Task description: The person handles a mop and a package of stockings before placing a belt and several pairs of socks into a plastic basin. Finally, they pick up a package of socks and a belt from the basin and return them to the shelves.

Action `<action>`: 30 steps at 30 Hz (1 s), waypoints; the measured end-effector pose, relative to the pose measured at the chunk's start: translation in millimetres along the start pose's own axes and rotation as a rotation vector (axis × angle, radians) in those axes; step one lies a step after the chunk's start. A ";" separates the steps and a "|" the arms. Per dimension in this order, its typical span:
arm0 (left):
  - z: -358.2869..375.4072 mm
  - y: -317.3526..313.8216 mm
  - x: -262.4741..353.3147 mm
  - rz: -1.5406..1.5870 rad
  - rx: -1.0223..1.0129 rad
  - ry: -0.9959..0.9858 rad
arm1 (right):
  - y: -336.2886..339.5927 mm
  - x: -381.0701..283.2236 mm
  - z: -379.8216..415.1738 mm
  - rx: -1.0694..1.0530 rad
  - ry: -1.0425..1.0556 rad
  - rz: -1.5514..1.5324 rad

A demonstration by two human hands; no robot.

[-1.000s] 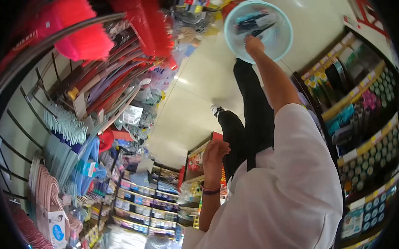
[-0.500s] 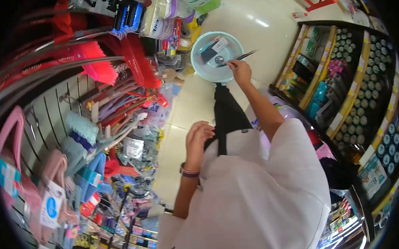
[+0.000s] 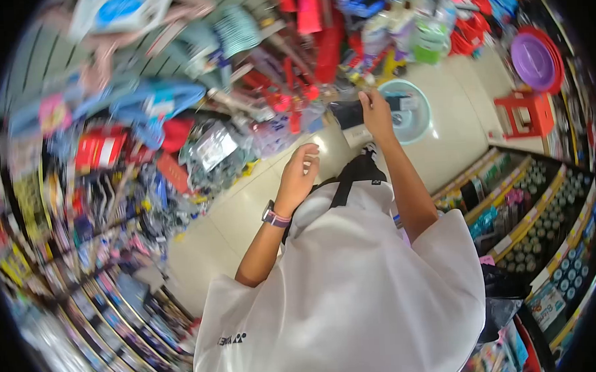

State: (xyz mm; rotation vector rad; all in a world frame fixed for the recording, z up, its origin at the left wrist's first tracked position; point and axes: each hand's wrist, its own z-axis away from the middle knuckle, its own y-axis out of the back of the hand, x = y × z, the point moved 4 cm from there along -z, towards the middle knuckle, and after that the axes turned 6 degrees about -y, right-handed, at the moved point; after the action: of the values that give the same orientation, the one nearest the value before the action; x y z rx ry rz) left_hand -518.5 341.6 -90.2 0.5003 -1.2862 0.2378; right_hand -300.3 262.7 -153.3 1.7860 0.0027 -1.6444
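Observation:
My right hand (image 3: 377, 115) pinches a flat black packet (image 3: 348, 114) with a pale label at its lower end, tilted beside the light blue basin (image 3: 427, 119). In the basin lies another dark packet (image 3: 394, 103) with a white label, along with a pale round-marked item, partly hidden by my hand and forearm. My left hand (image 3: 297, 176) hangs in front of my body above the floor, its fingers loosely bent and apart with nothing in them. A watch (image 3: 268, 211) is on the left wrist.
Hanging brushes, hangers (image 3: 158, 102) and bagged goods crowd the left side. On the right stand tiered shelves (image 3: 512, 210) of small cylindrical goods. A red stool (image 3: 531, 114) and a purple basin (image 3: 533, 61) stand at the far right.
The view has turned, swinging the shelves and basin across it. My right hand has shifted from over the basin to its left side, and the black packet now shows its broad face.

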 end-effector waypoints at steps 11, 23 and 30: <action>225.4 173.6 -37.9 0.493 0.626 -0.043 | -216.9 -260.0 216.4 -0.942 0.381 -0.068; 410.6 250.9 -93.9 0.955 1.389 -0.161 | -345.8 -359.1 403.1 -1.646 0.674 -0.040; 497.9 298.4 -132.7 0.768 1.689 -0.160 | -448.4 -402.6 510.0 -1.929 0.540 -0.196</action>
State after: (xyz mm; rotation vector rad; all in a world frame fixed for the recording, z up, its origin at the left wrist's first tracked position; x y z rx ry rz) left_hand -1111.8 375.4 -54.2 1.4034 -1.1180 2.0363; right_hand -1024.0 533.3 9.3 0.5128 1.4531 -0.4712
